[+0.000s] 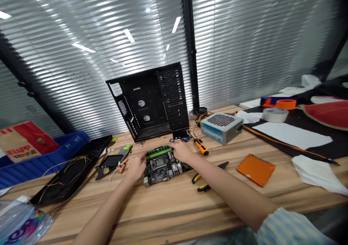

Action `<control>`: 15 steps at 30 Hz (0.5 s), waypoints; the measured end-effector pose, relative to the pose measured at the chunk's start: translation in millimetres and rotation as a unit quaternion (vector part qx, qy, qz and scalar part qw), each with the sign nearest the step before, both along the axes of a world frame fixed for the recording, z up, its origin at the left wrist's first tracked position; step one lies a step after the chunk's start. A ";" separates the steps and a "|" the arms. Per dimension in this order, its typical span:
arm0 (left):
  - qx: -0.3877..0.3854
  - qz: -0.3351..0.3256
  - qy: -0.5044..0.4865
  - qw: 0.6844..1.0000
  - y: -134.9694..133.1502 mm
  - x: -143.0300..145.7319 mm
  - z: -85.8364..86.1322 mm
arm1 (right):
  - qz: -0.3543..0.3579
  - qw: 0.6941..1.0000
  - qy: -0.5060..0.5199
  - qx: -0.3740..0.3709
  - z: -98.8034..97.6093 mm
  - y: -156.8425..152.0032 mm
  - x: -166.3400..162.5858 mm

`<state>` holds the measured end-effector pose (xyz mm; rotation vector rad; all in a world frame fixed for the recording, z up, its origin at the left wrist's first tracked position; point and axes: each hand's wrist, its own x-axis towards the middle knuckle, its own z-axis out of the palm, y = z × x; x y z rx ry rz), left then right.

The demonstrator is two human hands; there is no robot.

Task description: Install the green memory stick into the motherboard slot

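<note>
A small motherboard (162, 165) lies flat on the wooden table (174, 205) in front of an open black computer case (152, 103). A green memory stick (159, 151) sits along the board's far edge. My left hand (136, 167) rests on the board's left edge with fingers curled against it. At the right end of the memory stick is my right hand (181, 151), fingers bent down on the board's far right corner. Both forearms reach in from the bottom of the view.
A grey power supply (221, 127) stands right of the case. An orange-handled screwdriver (200, 146), pliers (208, 178) and an orange drive (255, 169) lie to the right. A black side panel (73, 168) and a blue bin (40, 158) are left.
</note>
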<state>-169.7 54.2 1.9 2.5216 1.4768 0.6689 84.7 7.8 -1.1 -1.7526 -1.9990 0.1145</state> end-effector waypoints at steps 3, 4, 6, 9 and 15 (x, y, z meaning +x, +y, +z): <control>0.019 -0.003 0.021 1.000 -1.1 0.6 2.1 | 0.004 1.000 0.000 -0.002 0.5 -0.3 0.4; 0.021 -0.004 0.026 0.999 -1.4 0.6 2.6 | 0.006 1.000 0.000 -0.005 0.7 -0.3 0.6; 0.023 -0.005 0.035 0.999 -1.9 0.5 3.0 | 0.007 1.000 -0.003 -0.010 1.0 -0.3 0.8; 0.031 -0.009 0.048 0.998 -2.2 0.2 2.9 | 0.008 1.000 -0.008 -0.010 0.7 0.2 1.1; 0.028 -0.008 0.053 0.998 -3.2 0.4 3.0 | 0.003 1.000 -0.025 -0.015 -1.4 1.7 1.2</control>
